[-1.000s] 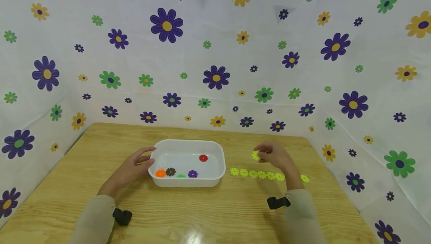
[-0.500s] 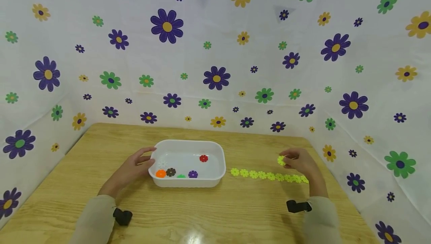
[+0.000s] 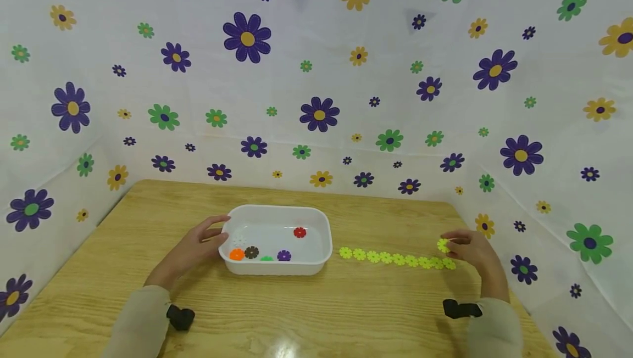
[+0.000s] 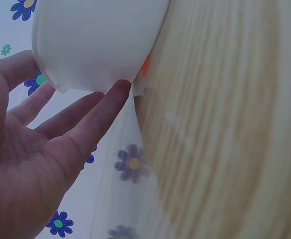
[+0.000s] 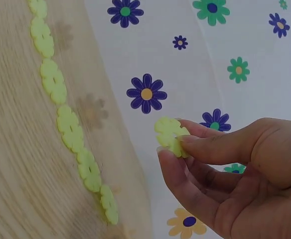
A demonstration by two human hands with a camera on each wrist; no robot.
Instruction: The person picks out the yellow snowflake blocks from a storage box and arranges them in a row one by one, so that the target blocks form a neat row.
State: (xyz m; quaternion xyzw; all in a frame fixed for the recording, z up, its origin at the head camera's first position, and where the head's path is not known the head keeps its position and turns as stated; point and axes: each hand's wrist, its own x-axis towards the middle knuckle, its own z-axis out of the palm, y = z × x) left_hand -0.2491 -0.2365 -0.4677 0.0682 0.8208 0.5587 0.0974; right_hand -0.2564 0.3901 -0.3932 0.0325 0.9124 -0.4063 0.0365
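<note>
A white plastic tub [image 3: 277, 268] stands on the table, and my left hand [image 3: 199, 244] rests against its left end with fingers extended. In the left wrist view the fingertips touch the tub's outer wall [image 4: 98, 45]. My right hand [image 3: 472, 251] pinches a yellow snowflake disc [image 5: 169, 135] between thumb and fingers, held above the table. Below it runs a row of several yellow snowflake discs [image 3: 398, 259], lying flat from beside the tub to the right. Inside the tub are a red disc [image 3: 299, 233], a purple disc [image 3: 284, 256], a brown disc [image 3: 251, 252] and an orange disc [image 3: 237, 255].
A sliver of a green disc [image 3: 267, 258] and pale clear discs [image 3: 239, 241] also show in the tub. The wooden table [image 3: 277, 314] is bounded at the back and sides by white flower-print cloth [image 3: 277, 83].
My right hand has moved rightward along the row with the yellow disc pinched in it, to the row's right end. My left hand and the tub have stayed in place.
</note>
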